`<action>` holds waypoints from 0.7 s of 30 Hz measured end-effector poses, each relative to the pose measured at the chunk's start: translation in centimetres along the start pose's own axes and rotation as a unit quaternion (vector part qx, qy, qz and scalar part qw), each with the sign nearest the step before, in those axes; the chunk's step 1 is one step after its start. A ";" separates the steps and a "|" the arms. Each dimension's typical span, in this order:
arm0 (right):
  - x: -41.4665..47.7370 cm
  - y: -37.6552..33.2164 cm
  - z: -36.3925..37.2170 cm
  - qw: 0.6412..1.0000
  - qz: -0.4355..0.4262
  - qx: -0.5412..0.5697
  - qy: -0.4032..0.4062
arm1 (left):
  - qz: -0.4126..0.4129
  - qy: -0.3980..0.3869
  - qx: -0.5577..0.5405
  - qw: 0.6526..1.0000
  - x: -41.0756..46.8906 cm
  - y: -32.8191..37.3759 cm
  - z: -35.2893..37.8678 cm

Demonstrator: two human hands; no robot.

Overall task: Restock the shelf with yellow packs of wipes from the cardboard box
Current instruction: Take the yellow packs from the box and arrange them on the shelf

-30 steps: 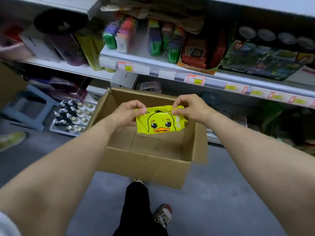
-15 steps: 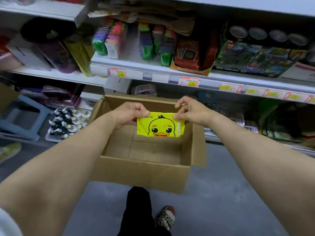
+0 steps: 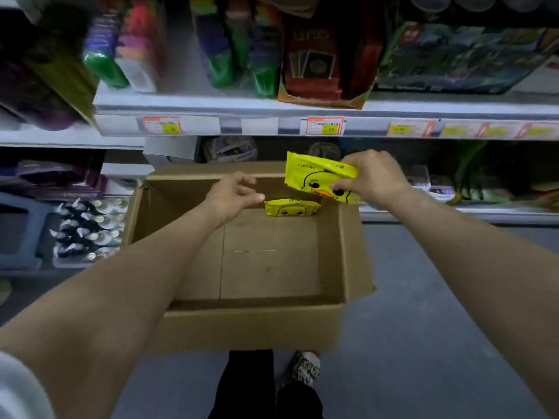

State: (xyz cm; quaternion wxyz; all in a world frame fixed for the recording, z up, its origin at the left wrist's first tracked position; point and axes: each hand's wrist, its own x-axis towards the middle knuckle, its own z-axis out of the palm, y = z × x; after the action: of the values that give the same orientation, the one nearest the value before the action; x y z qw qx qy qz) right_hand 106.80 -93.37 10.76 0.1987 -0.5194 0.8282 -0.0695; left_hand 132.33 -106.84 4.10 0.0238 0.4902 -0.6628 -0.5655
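The cardboard box (image 3: 251, 325) sits open-topped on the grey floor (image 3: 423, 328) in the middle of the view. It is plain brown corrugated board with its flaps folded outward and a seam running down its bottom panel. Inside, at the box's 12 o'clock, a second yellow pack (image 3: 292, 208) lies on the bottom against the far wall.

Above the box's 1 o'clock corner the right hand (image 3: 375, 176) holds the yellow pack (image 3: 314, 176) in the air, tilted. Its fingers (image 3: 348, 160) curl over the top edge and the thumb presses on the printed face, grasping it firmly. The left hand (image 3: 233, 195) hovers over the far wall at the box's 11 o'clock. Its fingers (image 3: 254, 197) are loosely curled and released, gripping nothing, just apart from both packs.

Each pack is a soft, glossy film pouch, bright yellow and roughly rectangular. It is printed with a cartoon duck face with black eyes and an orange bill. Dark lettering runs along the top of the held one.

At 12 o'clock of the view runs a white shelf (image 3: 242, 107) with orange-and-yellow price labels (image 3: 325, 126) on its lip. On it stand blurred coloured packages (image 3: 217, 65) and a red card-game display box (image 3: 314, 68). At 9 o'clock a tray of small capped bottles (image 3: 87, 228) sits low beside a blue stool (image 3: 21, 228). At 6 o'clock a patterned shoe (image 3: 302, 368) shows below the box.
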 end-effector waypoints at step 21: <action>0.0 8.0 6.2 0.984 0.096 0.092 0.116 | 0.170 0.002 0.673 0.720 13.1 -8.2 16.8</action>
State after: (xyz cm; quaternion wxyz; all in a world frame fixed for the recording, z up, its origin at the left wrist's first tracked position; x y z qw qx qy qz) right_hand 102.63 -89.17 2.53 0.1536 -0.4058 0.8816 -0.1859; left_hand 120.85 -102.49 -15.13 -0.2152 0.2579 -0.9409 0.0440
